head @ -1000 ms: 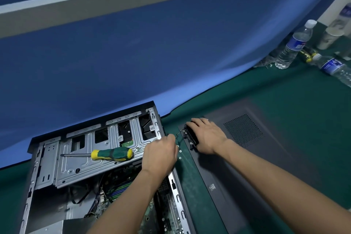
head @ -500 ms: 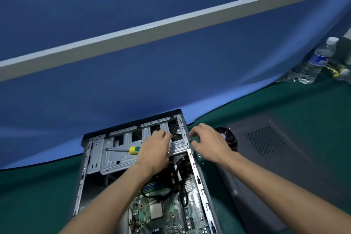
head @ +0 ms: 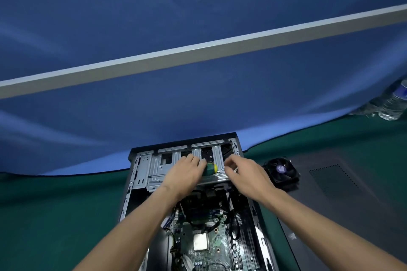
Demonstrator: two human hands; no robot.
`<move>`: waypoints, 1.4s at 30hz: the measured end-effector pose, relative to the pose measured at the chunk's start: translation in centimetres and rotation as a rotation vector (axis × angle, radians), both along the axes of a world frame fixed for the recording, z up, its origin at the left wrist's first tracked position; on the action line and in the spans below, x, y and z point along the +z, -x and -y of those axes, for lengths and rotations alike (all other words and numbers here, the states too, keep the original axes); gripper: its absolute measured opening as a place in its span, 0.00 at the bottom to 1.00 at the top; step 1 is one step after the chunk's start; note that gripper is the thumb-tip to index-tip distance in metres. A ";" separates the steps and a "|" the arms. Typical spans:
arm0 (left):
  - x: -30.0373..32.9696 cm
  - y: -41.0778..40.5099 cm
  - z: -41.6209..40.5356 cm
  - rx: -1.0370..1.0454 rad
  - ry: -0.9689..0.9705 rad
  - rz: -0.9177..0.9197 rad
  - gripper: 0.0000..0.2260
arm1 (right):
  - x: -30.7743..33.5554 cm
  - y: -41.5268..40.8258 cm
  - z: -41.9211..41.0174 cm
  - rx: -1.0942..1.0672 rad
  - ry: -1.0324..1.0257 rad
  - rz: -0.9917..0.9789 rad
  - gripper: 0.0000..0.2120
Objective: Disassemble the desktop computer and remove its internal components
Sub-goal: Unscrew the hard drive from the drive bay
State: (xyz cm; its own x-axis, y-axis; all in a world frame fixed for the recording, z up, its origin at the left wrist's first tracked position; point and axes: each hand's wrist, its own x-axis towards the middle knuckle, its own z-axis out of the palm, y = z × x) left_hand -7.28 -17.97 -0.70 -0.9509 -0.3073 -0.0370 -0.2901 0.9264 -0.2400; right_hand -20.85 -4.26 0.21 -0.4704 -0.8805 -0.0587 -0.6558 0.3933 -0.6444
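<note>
A: The desktop computer (head: 189, 204) lies open on its side on the green tabletop (head: 55, 215), side panel off, motherboard (head: 204, 246) exposed. What has changed in the last second?

B: The right hand (head: 246, 176) has left the cooler fan (head: 283, 170), which now sits alone on the loose side panel (head: 343, 200), just right of the case. A second ago that hand was setting it down there. So the cooler counts as removed, and the bare processor (head: 200, 241) shows on the board.

A: And the left hand?

B: The left hand (head: 185, 174) has slid onto the green-and-yellow screwdriver (head: 210, 169) lying on the metal drive cage (head: 176, 167). Its fingers drape over the handle; I cannot tell whether they have closed round it.

A: The right hand's state?

B: Loosely curled, holding nothing, hovering over the cage's right edge.

A: So both hands sit over the far end of the case?

B: Yes, side by side above the cage, with the board nearer the person, under the forearms. I judge the drive cage or its screws come next.
</note>
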 end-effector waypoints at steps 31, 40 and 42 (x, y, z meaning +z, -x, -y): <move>-3.0 -1.2 1.4 0.643 -0.930 -0.424 0.10 | 7.2 0.4 5.6 -0.068 0.255 -0.283 0.17; -4.1 -0.2 1.6 0.701 -0.958 -0.541 0.19 | 6.1 0.7 5.1 -0.040 0.302 -0.290 0.17; -4.5 -0.4 1.5 0.706 -0.960 -0.541 0.19 | 6.0 0.8 5.1 -0.043 0.303 -0.288 0.17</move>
